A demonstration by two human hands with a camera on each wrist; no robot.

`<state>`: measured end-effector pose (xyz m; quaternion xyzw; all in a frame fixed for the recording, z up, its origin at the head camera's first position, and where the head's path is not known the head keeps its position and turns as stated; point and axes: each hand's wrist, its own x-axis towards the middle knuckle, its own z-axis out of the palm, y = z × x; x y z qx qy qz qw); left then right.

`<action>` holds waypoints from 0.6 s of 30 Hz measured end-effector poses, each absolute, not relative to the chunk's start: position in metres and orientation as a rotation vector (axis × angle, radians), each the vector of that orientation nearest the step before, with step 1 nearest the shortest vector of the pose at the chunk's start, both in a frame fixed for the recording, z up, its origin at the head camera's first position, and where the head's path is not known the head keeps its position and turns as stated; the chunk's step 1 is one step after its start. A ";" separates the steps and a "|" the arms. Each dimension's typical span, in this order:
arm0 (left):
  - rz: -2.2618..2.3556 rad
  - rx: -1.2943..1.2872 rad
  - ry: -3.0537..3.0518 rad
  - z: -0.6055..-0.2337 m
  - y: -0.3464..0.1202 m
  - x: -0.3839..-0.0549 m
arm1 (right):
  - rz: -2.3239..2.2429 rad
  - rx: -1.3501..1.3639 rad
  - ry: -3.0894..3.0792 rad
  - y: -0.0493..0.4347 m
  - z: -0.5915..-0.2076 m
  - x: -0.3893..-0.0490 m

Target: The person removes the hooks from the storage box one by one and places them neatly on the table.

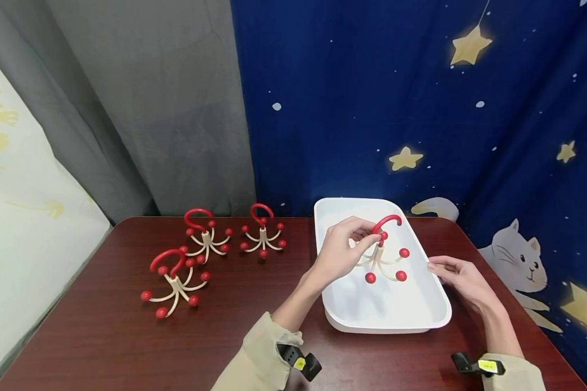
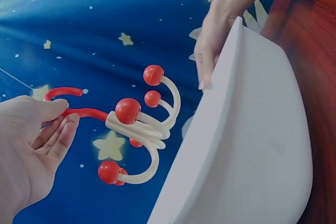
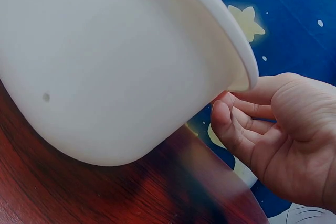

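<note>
My left hand (image 1: 339, 250) pinches the red hook of a multi-arm hanger (image 1: 379, 253) between thumb and fingers. The hanger is held over a white plastic basin (image 1: 386, 328), its curved cream arms tipped with red balls pointing down and outward. In the left wrist view, the hanger (image 2: 134, 125) shows apart from the basin's side wall (image 2: 257, 124). My right hand (image 1: 464, 279) touches the basin's right rim from outside, its fingers loosely bent. The right wrist view shows that hand (image 3: 294, 135) beside the rim, palm toward the camera.
Three similar hangers stand on the dark red-brown table (image 1: 112, 336) at left: one in front (image 1: 175, 283), one behind it (image 1: 206, 239), and one nearer the basin (image 1: 262, 234). Grey (image 1: 176, 108) and blue star-patterned curtains (image 1: 332, 108) hang behind the table.
</note>
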<state>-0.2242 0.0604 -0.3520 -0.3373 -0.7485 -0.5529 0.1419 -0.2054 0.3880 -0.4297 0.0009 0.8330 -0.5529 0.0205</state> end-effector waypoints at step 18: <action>-1.622 -0.884 -2.038 -0.336 -0.013 -0.212 | -1.732 -0.026 2.560 0.388 -0.431 -0.206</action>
